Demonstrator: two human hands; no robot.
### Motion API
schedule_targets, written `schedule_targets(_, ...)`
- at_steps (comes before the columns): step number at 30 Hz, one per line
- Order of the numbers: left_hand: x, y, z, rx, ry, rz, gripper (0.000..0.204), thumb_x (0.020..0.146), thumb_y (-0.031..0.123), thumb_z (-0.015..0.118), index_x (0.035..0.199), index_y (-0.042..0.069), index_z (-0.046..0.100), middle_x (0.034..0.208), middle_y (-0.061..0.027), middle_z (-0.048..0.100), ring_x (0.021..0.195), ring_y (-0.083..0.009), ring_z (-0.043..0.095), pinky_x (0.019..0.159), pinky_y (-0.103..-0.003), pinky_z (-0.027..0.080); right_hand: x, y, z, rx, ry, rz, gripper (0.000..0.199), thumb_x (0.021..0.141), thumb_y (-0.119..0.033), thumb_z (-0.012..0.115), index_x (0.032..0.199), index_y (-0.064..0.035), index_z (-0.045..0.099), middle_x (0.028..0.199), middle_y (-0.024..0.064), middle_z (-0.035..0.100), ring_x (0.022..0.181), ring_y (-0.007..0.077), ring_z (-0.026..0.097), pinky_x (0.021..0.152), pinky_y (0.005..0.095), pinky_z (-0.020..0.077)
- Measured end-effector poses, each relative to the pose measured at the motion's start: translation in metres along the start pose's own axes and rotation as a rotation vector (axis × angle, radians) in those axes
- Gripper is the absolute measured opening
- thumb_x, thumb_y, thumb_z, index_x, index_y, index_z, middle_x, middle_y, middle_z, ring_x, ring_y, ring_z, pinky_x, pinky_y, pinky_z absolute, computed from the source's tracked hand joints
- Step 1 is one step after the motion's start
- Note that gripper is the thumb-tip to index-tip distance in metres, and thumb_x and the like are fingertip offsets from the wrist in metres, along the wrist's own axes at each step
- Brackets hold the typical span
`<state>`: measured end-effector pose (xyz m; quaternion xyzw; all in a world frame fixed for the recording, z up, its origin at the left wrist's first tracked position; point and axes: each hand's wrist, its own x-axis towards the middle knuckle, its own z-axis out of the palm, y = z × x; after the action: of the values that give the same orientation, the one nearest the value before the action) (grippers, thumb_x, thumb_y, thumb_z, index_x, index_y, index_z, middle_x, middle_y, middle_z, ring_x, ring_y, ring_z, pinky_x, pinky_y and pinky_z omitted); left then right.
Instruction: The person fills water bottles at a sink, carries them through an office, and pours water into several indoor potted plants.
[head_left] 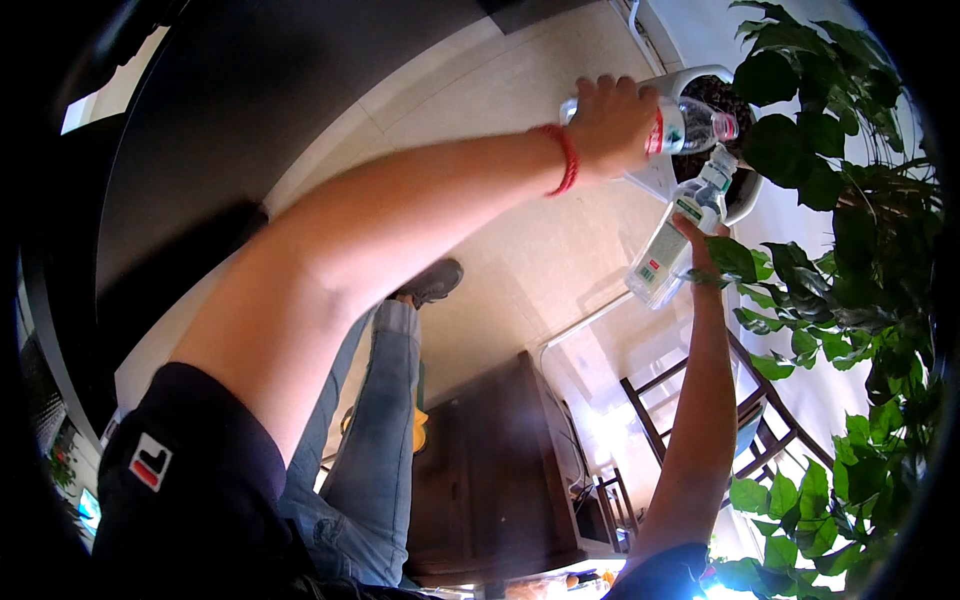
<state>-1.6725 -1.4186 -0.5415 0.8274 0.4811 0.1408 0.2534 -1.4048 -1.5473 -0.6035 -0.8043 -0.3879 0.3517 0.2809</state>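
Note:
My left hand (608, 125), with a red band on its wrist, is wrapped around a clear plastic bottle (692, 128) with a red and white label. This bottle lies nearly sideways, its pinkish neck pointing right over the planter. Just below it, my right hand (703, 245) grips a second clear plastic bottle (665, 250) with a green and white label, tilted with its neck up and to the right. The two necks are close together; I cannot tell whether they touch. Beneath them stands a white planter (745, 205) with dark, grainy soil (715, 95).
A leafy green plant (860, 250) hangs down the right side, its leaves near my right hand and forearm. A dark wooden cabinet (490, 470) and a chair (760, 420) stand below. A large black surface (230, 120) fills the upper left. My shoe (435, 283) rests on beige floor tiles (500, 240).

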Motion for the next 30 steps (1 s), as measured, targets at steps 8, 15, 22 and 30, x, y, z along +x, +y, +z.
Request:
schedule_targets(8,-0.081,0.005,0.013,-0.155,-0.023,-0.070,0.057,0.063,0.029,0.072,0.108,0.003,0.049,0.089,-0.0130,0.055,0.084,-0.0272,0.057,0.068,-0.041,0.043,0.019,-0.023,-0.024,-0.482,0.004,-0.140,0.050,0.063,-0.034,0.076,0.097,0.0009,0.063,0.087,0.0141,0.063,0.080,0.0213,0.059,0.074,0.0337,0.0460)
schedule_targets(15,-0.095,0.000,0.023,-0.156,0.018,-0.067,0.054,0.063,0.029,0.072,0.106,0.004,0.051,0.085,-0.0109,0.056,0.079,-0.0257,0.058,0.067,-0.039,0.043,0.028,-0.057,-0.019,-0.126,0.001,0.027,0.050,0.067,-0.036,0.074,0.091,0.0049,0.059,0.086,0.0111,0.058,0.073,0.0184,0.059,0.068,0.0316,0.0476)
schedule_targets(22,-0.095,-0.001,0.016,-0.187,-0.033,-0.087,0.052,0.064,0.027,0.073,0.105,0.003,0.052,0.085,-0.0127,0.058,0.079,-0.0268,0.059,0.068,-0.040,0.045,0.053,-0.050,-0.020,-0.011,0.081,0.150,0.055,0.060,-0.035,0.078,0.091,0.0050,0.057,0.085,0.0118,0.058,0.072,0.0208,0.059,0.070,0.0331,0.0485)
schedule_targets(30,-0.094,-0.001,0.010,-0.202,-0.058,-0.100,0.051,0.063,0.026,0.074,0.104,0.004,0.053,0.085,-0.0131,0.058,0.081,-0.0273,0.059,0.071,-0.040,0.045,0.048,-0.042,-0.010,-0.070,0.081,0.165,0.051,0.063,-0.031,0.077,0.095,0.0050,0.060,0.086,0.0108,0.062,0.075,0.0189,0.058,0.071,0.0314,0.0469)
